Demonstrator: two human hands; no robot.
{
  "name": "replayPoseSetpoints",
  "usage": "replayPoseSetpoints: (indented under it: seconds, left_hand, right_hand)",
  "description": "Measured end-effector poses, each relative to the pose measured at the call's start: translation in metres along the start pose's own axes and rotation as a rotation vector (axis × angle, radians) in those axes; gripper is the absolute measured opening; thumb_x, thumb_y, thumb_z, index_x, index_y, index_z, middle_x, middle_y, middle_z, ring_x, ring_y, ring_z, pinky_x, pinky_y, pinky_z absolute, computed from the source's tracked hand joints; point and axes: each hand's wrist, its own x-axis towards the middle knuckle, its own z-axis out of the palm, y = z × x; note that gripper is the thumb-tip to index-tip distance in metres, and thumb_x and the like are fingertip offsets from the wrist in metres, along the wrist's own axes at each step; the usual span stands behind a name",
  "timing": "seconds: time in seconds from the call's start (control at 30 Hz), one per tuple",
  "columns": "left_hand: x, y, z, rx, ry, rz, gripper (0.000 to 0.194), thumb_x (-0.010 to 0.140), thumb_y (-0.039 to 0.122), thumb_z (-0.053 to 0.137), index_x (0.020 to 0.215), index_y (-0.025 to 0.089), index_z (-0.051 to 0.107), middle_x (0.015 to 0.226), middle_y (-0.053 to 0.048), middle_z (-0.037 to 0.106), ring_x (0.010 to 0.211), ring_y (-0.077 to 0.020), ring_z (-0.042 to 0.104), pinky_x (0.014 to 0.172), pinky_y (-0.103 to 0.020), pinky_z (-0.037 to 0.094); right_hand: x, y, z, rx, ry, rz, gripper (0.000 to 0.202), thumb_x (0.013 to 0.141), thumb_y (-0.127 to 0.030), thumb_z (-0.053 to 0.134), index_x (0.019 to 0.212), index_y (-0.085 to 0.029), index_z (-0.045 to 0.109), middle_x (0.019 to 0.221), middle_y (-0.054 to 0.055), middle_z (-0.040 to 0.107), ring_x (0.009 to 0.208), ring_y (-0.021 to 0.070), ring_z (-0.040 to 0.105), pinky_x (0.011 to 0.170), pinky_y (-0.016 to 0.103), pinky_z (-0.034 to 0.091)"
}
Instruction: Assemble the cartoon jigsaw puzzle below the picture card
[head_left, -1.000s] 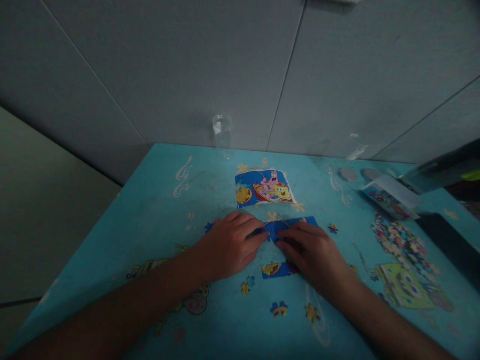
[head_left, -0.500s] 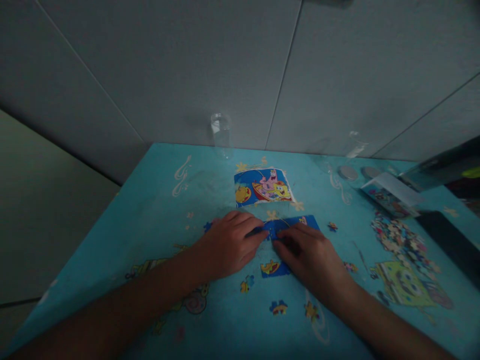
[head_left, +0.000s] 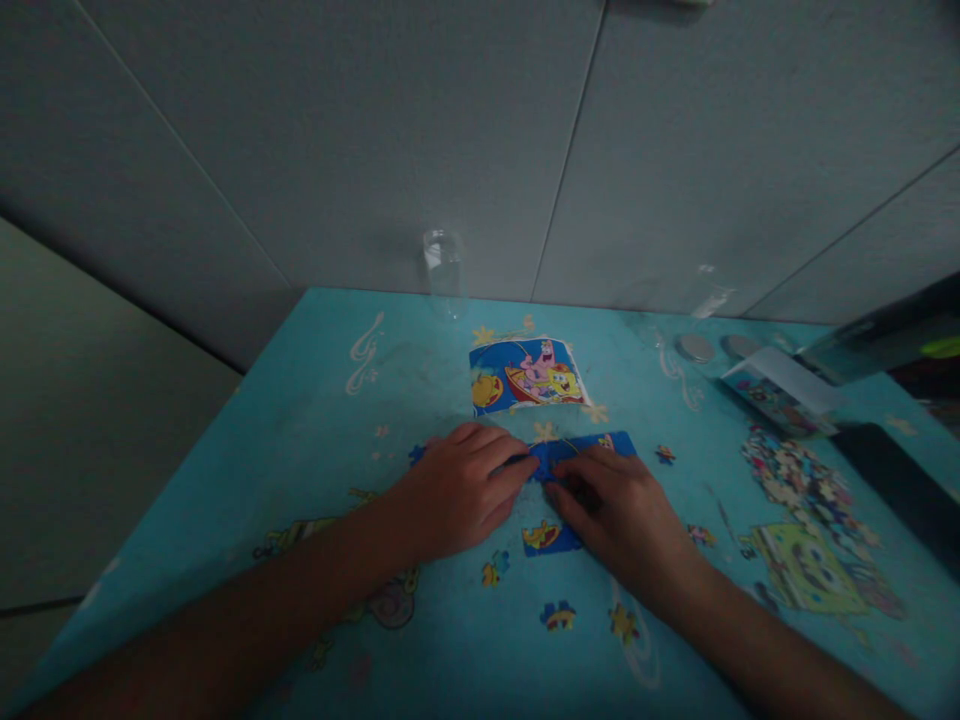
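Our left grip (head_left: 474, 490) and right grip (head_left: 616, 500) hold the flat blue jigsaw strip (head_left: 553, 450); the right has widened slightly, suggesting readjustment.

Left hand (head_left: 476, 490) and right hand (head_left: 622, 500) were bare; left forearm (head_left: 300, 590) and right forearm (head_left: 772, 635), also uncovered, narrowed toward wrists (head_left: 409, 522).

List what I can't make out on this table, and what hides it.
In the head view:
Blue puzzle strip: partly covered by the left hand and right hand.
Smaller puzzle section: right end behind the right hand.
Heaped puzzle pieces: individual designs too small and blurred.
Dark flat object: cut off by the picture's right edge.
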Motion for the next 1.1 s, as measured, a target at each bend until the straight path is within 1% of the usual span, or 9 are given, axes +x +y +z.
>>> replayPoseSetpoints:
  seconds: [0.13, 0.3, 0.53, 0.77, 0.97, 1.1]
  left_hand:
    - [0.0012, 0.0007, -0.0017, 0.003, -0.007, -0.003, 0.035, 0.098, 0.022, 0.058, 0.133, 0.019, 0.062, 0.123, -0.01, 0.064, 0.114, -0.0261, 0.058, 0.096, -0.046, 0.051]
    - [0.002, 0.0013, -0.0044, 0.014, -0.027, -0.004, 0.034, 0.098, 0.022, 0.058, 0.132, 0.019, 0.062, 0.123, -0.01, 0.063, 0.113, -0.0265, 0.057, 0.094, -0.046, 0.051]
    - [0.0017, 0.0016, -0.0035, 0.013, -0.037, -0.006, 0.035, 0.099, 0.023, 0.057, 0.133, 0.019, 0.061, 0.124, -0.011, 0.062, 0.114, -0.0268, 0.056, 0.095, -0.046, 0.05]
    - [0.0011, 0.0014, -0.003, 0.019, -0.031, -0.009, 0.035, 0.099, 0.023, 0.057, 0.133, 0.02, 0.062, 0.123, -0.011, 0.062, 0.113, -0.0267, 0.056, 0.096, -0.047, 0.049]
    - [0.0016, 0.0021, -0.0037, 0.042, -0.04, -0.009, 0.033, 0.098, 0.023, 0.058, 0.13, 0.018, 0.063, 0.125, -0.011, 0.062, 0.112, -0.027, 0.057, 0.095, -0.046, 0.05]
    - [0.0017, 0.0028, -0.0037, 0.034, -0.011, -0.015, 0.031, 0.098, 0.022, 0.057, 0.128, 0.019, 0.065, 0.124, -0.011, 0.063, 0.112, -0.0261, 0.057, 0.096, -0.045, 0.049]
  right_hand:
    - [-0.0001, -0.0015, 0.0003, -0.045, -0.003, -0.026, 0.014, 0.099, -0.033, 0.06, 0.097, -0.024, 0.071, 0.093, 0.004, 0.068, 0.086, 0.0219, 0.062, 0.081, 0.041, 0.044]
    - [-0.0002, -0.0021, 0.0001, -0.097, 0.022, -0.052, 0.016, 0.099, -0.033, 0.06, 0.097, -0.024, 0.073, 0.091, 0.004, 0.069, 0.085, 0.0219, 0.062, 0.08, 0.041, 0.043]
    - [-0.0013, -0.0009, 0.0005, -0.094, 0.026, -0.057, 0.016, 0.1, -0.031, 0.059, 0.097, -0.024, 0.073, 0.092, 0.005, 0.07, 0.085, 0.0222, 0.063, 0.081, 0.041, 0.044]
    - [-0.003, -0.0011, 0.0002, -0.067, 0.033, -0.061, 0.016, 0.1, -0.029, 0.058, 0.098, -0.024, 0.073, 0.092, 0.005, 0.07, 0.084, 0.0219, 0.063, 0.079, 0.039, 0.045]
    - [-0.0026, -0.0007, 0.0013, -0.078, 0.014, -0.044, 0.015, 0.1, -0.03, 0.058, 0.096, -0.024, 0.071, 0.092, 0.005, 0.069, 0.086, 0.0224, 0.063, 0.081, 0.04, 0.045]
    - [-0.0028, 0.0002, 0.002, -0.06, 0.023, -0.038, 0.014, 0.099, -0.031, 0.058, 0.097, -0.025, 0.071, 0.093, 0.004, 0.07, 0.084, 0.022, 0.063, 0.081, 0.041, 0.045]
